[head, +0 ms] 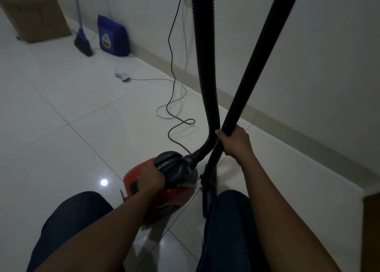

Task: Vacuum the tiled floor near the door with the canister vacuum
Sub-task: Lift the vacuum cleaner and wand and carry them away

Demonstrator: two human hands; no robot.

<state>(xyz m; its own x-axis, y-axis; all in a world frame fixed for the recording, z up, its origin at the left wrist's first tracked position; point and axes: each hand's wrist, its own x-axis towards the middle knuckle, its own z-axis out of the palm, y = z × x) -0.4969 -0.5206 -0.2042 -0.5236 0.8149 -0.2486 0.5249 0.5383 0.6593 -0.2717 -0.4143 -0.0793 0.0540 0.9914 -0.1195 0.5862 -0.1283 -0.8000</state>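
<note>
Glossy white floor tiles (51, 117) meet a white wall (318, 56) with beige skirting (267, 115). The red canister vacuum (133, 177) sits on the tiles between the person's knees. The left hand (151, 179) grips its dark handle (170, 164), and the right hand (236, 142) curls round the black wand (265, 51). Farther off stand a broom (83, 41), a cardboard box (35, 12) and a blue bag (113, 37) printed with a cartoon face.

Left grip (151, 179) and right grip (234, 142) both curled tight.
</note>
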